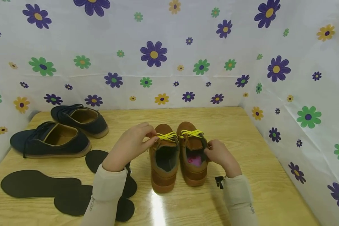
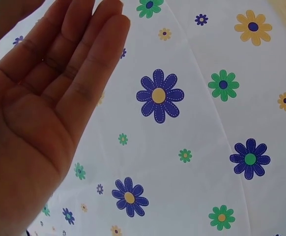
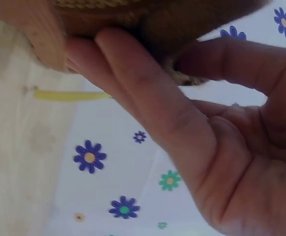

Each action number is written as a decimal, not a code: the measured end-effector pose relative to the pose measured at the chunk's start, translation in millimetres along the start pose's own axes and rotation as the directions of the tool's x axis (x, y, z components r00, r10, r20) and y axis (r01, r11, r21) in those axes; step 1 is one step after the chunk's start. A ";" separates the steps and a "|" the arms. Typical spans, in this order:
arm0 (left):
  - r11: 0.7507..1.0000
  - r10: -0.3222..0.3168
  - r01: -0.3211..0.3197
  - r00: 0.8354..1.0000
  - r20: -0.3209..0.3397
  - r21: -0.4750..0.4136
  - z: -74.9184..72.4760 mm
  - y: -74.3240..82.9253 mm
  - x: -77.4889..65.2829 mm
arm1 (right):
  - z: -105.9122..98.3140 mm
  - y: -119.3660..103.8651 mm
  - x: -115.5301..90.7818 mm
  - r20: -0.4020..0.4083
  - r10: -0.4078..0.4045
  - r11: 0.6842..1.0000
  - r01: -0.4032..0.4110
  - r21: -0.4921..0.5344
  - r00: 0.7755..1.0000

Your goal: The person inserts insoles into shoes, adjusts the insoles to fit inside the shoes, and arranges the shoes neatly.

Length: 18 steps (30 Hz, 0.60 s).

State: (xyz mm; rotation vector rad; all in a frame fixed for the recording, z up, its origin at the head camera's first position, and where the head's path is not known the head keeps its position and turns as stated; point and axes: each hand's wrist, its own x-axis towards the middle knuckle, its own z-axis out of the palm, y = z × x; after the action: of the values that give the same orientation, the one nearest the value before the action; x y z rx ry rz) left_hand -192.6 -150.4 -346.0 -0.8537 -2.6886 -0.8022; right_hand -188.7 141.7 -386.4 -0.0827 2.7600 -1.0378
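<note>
Head view, from the left: two navy shoes stand on the wooden table, toes pointing mostly left, the nearer navy shoe (image 1: 48,145) in front of the farther navy shoe (image 1: 94,127). Below and beside them lie dark insoles (image 1: 40,183), some overlapping, partly hidden by the left sleeve (image 1: 110,185). The left hand (image 1: 132,141) reaches in from there, thumb and forefinger pinching the left brown shoe (image 1: 163,179) at its lace edge; whether they grip lace or leather, I cannot tell. The left wrist camera shows the palm and other fingers fairly straight, but not the pinch itself. The left brown shoe sits upright near the middle of the table (image 1: 260,163), toe away from the person, yellow laces (image 1: 166,137) crossing its front. Just beside it, the right brown shoe (image 1: 194,177) also stands upright, laced in yellow, with a pink patch (image 1: 195,160) visible inside. The right hand (image 1: 220,155) grasps the right side of this shoe's opening; its wrist camera shows thumb and fingers on either side of the brown edge. Next to the right sleeve (image 1: 237,194) is a small black object (image 1: 218,181). White flower-printed cloth (image 1: 197,18) surrounds the table's back and sides.
</note>
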 end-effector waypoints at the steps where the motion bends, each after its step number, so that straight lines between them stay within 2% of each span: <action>1: 1.000 -0.004 0.004 1.000 -0.005 0.004 -1.7 -0.4 -2.1 | 0.1 -2.6 0.4 0.009 -0.010 1.000 0.010 -0.029 1.000; 7: 0.999 -0.032 0.033 0.999 -0.024 0.021 -11.2 -2.7 -15.5 | 1.3 -22.4 -2.4 0.051 0.019 0.989 -0.012 -0.145 0.999; 10: 0.999 -0.044 0.045 0.998 -0.033 0.029 -16.1 -3.8 -21.4 | -1.5 -38.9 -13.1 0.019 0.018 0.985 -0.014 -0.173 1.000; 14: 0.998 -0.047 0.049 0.997 -0.056 0.034 -22.6 -5.1 -26.6 | -6.6 -62.4 -34.1 -0.104 -0.080 0.989 0.066 -0.130 0.991; 18: 0.999 -0.044 0.046 0.995 -0.090 0.025 -29.7 -7.2 -29.8 | -6.3 -76.8 -48.4 -0.229 -0.232 0.973 0.226 -0.049 0.946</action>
State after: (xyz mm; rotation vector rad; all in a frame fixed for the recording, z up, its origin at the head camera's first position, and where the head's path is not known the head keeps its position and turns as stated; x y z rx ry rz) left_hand -171.7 -185.8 -334.7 -0.7354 -2.6425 -0.7921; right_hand -143.6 93.6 -323.6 -0.3117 3.0316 -1.1385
